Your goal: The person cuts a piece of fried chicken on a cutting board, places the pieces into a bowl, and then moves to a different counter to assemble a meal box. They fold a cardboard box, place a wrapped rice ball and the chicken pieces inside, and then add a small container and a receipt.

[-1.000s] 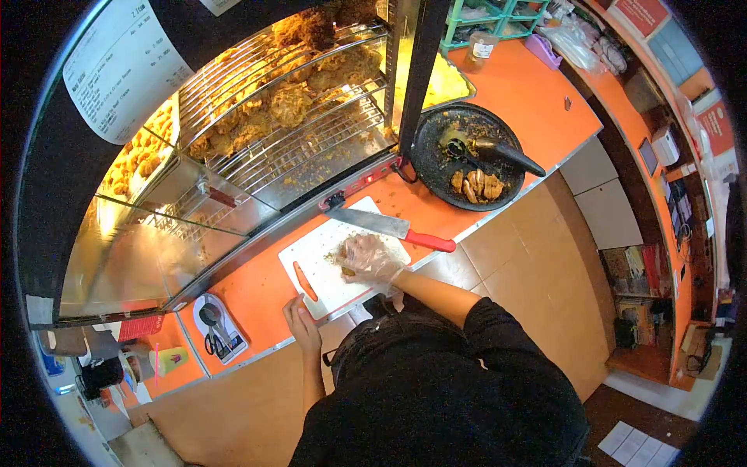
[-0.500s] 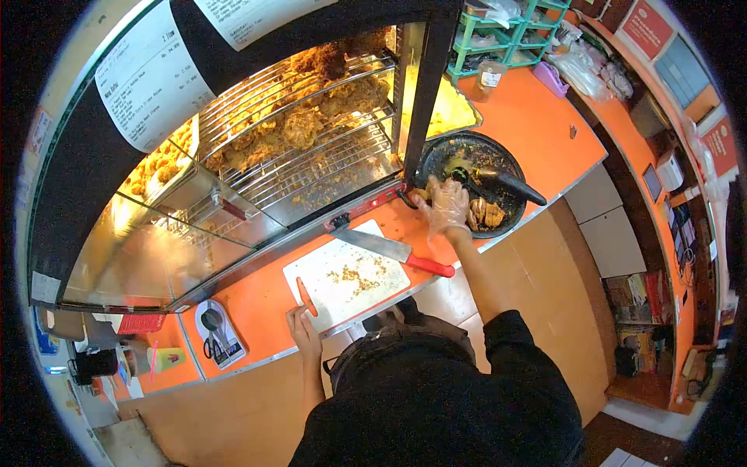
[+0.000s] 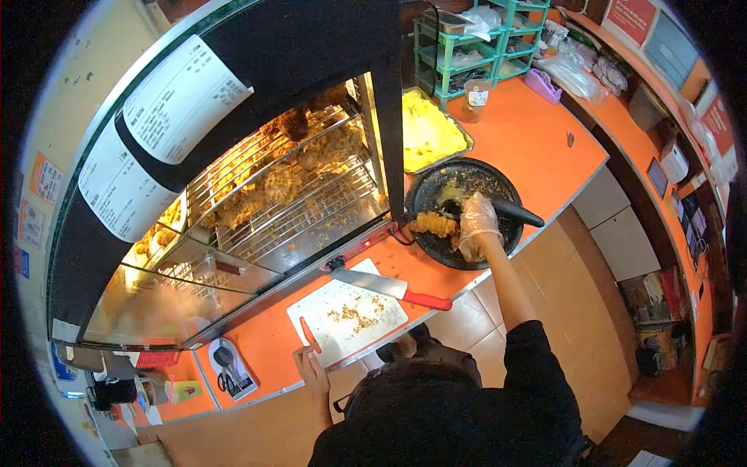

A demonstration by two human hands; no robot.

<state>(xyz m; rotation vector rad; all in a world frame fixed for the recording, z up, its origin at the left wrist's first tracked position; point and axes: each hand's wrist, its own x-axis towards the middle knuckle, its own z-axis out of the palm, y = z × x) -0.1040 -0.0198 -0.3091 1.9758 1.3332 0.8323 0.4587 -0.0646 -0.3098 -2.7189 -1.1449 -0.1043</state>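
Note:
My right hand (image 3: 478,227), in a clear plastic glove, is down in the black stone mortar (image 3: 430,184). Its fingers look closed over fried chicken pieces, mostly hidden under the palm. A golden-crusted piece of fried chicken (image 3: 432,225) lies to the left of the hand. The dark pestle (image 3: 520,212) leans over the mortar's right rim. At the lower left corner of the white cutting board (image 3: 342,336) is my bare left hand (image 3: 313,367), its fingers extended beside the slot, holding nothing I can see. Crumbs and a red-handled knife (image 3: 381,284) are on the board.
A lit glass cabinet (image 3: 311,210) with racks of fried chicken stands ahead. Beyond the mortar are a tray of yellow food (image 3: 432,134), a plastic jar (image 3: 476,99) and green shelves (image 3: 455,58). A small scale (image 3: 233,370) sits at the left.
My right hand has moved from the mortar's left side to its right, uncovering the crusted chicken and covering the pieces there. The left hand stays by the board. The camera view has shifted.

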